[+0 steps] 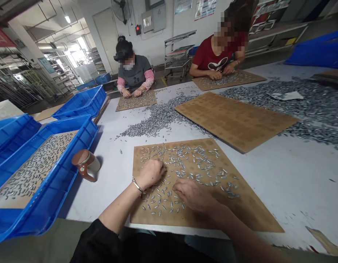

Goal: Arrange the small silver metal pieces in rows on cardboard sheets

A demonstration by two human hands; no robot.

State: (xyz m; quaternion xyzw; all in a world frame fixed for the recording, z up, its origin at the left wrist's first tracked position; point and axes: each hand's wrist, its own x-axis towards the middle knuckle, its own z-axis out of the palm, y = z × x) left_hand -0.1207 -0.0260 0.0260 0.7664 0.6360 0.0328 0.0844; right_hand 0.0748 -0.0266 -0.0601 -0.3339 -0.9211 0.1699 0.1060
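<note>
Left hand (pixel 152 174): I see it curled loosely, knuckles up, fingertips pressed down among the pins (pixel 182 164) on the board (pixel 248 212). A bracelet (pixel 137 185) sits at its wrist. Whether it pinches a pin I cannot tell; the fingers hide the contact.

Right hand (pixel 195 195): just beside the left, flat and palm down, fingers together, resting on the board over a few pins.

Pins: small silvery pieces, scattered across the board ahead of both hands and under them, thickest just beyond the left knuckles. The stretch of board to the right of the right hand is bare.

Mug (pixel 86 165): brown, lying on the table (pixel 281 175), left of the left hand, close against a blue bin (pixel 48 193).

Blue bin: further left, holding a sheet covered with pins. More blue bins (pixel 81 102) stand beyond it.

Second board (pixel 234 118): ahead and right of the hands, bare, with a long heap of loose pins (pixel 158 120) behind it and along its left edge.

Far side of the table: two other people seated, each with both hands on a board of their own (pixel 136 100) (pixel 229 80).

Nothing stands between my hands and the pins.
</note>
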